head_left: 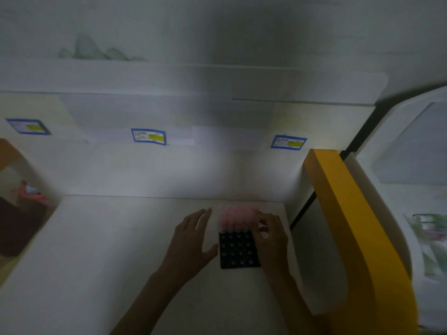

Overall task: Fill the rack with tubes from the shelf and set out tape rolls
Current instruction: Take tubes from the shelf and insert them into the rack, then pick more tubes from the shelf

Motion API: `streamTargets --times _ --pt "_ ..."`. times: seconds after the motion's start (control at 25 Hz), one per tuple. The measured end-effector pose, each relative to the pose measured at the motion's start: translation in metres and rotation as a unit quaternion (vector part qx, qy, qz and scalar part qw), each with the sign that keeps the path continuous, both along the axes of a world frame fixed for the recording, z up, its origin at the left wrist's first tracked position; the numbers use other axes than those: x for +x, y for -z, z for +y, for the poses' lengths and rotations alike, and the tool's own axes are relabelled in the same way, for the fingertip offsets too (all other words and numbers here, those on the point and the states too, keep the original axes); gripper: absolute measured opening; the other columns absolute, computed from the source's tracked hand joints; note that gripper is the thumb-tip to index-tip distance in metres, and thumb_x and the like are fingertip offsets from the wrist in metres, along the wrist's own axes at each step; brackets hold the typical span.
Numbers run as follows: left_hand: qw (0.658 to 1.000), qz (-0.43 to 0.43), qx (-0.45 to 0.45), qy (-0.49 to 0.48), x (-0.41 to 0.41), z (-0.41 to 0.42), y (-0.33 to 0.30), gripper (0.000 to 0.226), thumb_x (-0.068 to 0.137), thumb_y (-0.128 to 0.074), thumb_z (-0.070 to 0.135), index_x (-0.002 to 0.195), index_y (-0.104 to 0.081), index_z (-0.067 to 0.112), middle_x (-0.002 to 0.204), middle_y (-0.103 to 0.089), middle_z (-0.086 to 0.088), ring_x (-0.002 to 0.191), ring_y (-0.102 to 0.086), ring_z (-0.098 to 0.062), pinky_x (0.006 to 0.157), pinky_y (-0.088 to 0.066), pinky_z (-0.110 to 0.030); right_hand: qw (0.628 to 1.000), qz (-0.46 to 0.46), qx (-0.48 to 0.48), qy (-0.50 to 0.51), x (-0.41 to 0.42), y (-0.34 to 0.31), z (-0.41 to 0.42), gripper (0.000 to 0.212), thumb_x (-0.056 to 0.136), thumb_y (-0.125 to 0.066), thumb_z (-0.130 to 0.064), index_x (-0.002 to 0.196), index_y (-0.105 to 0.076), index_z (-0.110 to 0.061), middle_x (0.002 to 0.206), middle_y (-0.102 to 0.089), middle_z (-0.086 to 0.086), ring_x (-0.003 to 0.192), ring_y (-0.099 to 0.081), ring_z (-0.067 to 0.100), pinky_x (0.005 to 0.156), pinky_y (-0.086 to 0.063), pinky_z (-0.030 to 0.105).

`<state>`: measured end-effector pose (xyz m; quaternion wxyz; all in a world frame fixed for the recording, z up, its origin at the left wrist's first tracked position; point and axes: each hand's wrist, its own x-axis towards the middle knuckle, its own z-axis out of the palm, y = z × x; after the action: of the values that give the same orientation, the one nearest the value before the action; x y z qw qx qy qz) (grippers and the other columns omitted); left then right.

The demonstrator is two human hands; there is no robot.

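Note:
A dark rack (238, 252) with rows of round holes lies on the white worktop (96, 250). Several pink-capped tubes (238, 217) stand in its far rows; the near holes hold none. My left hand (193, 240) lies flat on the worktop just left of the rack, fingers straight, thumb by the rack's left edge. My right hand (272, 234) is at the rack's right edge with its fingers curled by the tubes; the blur hides whether they pinch one. No tape rolls are in view.
A yellow-edged white partition (350, 226) walls off the worktop on the right. The back wall carries blue-bordered labels (148, 136) under a shelf (193, 78). A dim opening with coloured items (29, 192) lies at the left.

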<state>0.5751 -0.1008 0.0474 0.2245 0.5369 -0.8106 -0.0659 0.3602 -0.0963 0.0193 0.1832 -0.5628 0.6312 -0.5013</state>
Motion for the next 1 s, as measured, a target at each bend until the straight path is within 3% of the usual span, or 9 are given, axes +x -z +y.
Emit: streamTargets --times 0.12,0.24,0.36,0.52,0.76,0.88,1.0 --pt "1.0 -0.009 0.003 0.002 0.0 0.006 -0.001 0.083 0.075 -0.058 0.049 0.146 -0.031 0.015 0.141 -0.046 -0.005 0.129 -0.035 -0.018 0.101 -0.035 -0.034 1.0 -0.003 0.014 0.002 0.003 -0.003 0.005 0.02 0.092 -0.063 -0.015 0.111 -0.059 -0.023 0.103 -0.058 -0.003 0.09 -0.059 0.011 0.077 -0.051 0.023" --pt "1.0 -0.022 0.005 0.004 0.001 0.015 -0.004 0.086 0.075 -0.065 0.047 0.147 -0.029 0.016 0.143 -0.045 -0.005 0.13 -0.037 -0.019 0.103 -0.035 -0.035 0.997 0.047 0.06 -0.012 0.001 -0.007 0.012 0.03 0.098 -0.055 -0.022 0.127 -0.051 -0.03 0.112 -0.054 -0.01 0.101 -0.054 0.008 0.082 -0.044 0.022" --pt "1.0 -0.022 0.009 -0.003 0.006 0.025 -0.008 0.085 0.076 -0.067 0.046 0.147 -0.032 0.015 0.144 -0.044 -0.006 0.131 -0.04 -0.023 0.104 -0.034 -0.037 0.99 0.089 0.096 -0.048 -0.004 -0.017 0.021 0.048 0.094 -0.055 -0.016 0.138 -0.041 -0.031 0.123 -0.049 -0.011 0.11 -0.045 0.004 0.09 -0.037 0.02" --pt "0.999 -0.031 0.001 0.011 0.014 0.04 -0.012 0.083 0.076 -0.066 0.048 0.145 -0.034 0.016 0.14 -0.048 -0.007 0.128 -0.041 -0.022 0.101 -0.038 -0.038 0.993 0.071 0.08 -0.057 -0.001 -0.028 0.043 0.075 0.087 -0.063 -0.009 0.146 -0.024 -0.034 0.138 -0.036 -0.016 0.127 -0.035 0.004 0.105 -0.03 0.024" --pt "0.998 -0.025 -0.009 0.053 0.032 0.071 -0.016 0.079 0.074 -0.067 0.049 0.141 -0.042 0.016 0.136 -0.052 -0.007 0.123 -0.046 -0.023 0.097 -0.043 -0.04 0.985 0.141 0.081 -0.059 0.015 -0.041 0.104 0.068 0.083 -0.07 -0.028 0.142 -0.037 -0.021 0.138 -0.046 -0.001 0.125 -0.039 0.008 0.105 -0.031 0.027" --pt "0.995 -0.026 -0.007 0.092 0.032 0.097 -0.015 0.074 0.074 -0.056 0.053 0.137 -0.049 0.015 0.131 -0.056 -0.006 0.12 -0.046 -0.022 0.093 -0.046 -0.04 0.975 0.194 0.102 -0.038 0.02 -0.039 0.148 0.071 0.083 -0.055 -0.053 0.143 -0.037 -0.019 0.144 -0.045 0.004 0.131 -0.042 0.021 0.108 -0.036 0.038" --pt "0.99 -0.011 -0.001 0.142 0.018 0.119 -0.009 0.073 0.074 -0.055 0.052 0.134 -0.05 0.012 0.128 -0.058 -0.007 0.118 -0.046 -0.023 0.09 -0.048 -0.042 0.971 0.222 0.089 -0.009 0.011 -0.039 0.193 0.068 0.083 -0.054 -0.055 0.139 -0.044 -0.017 0.137 -0.052 0.004 0.125 -0.05 0.023 0.101 -0.045 0.039"
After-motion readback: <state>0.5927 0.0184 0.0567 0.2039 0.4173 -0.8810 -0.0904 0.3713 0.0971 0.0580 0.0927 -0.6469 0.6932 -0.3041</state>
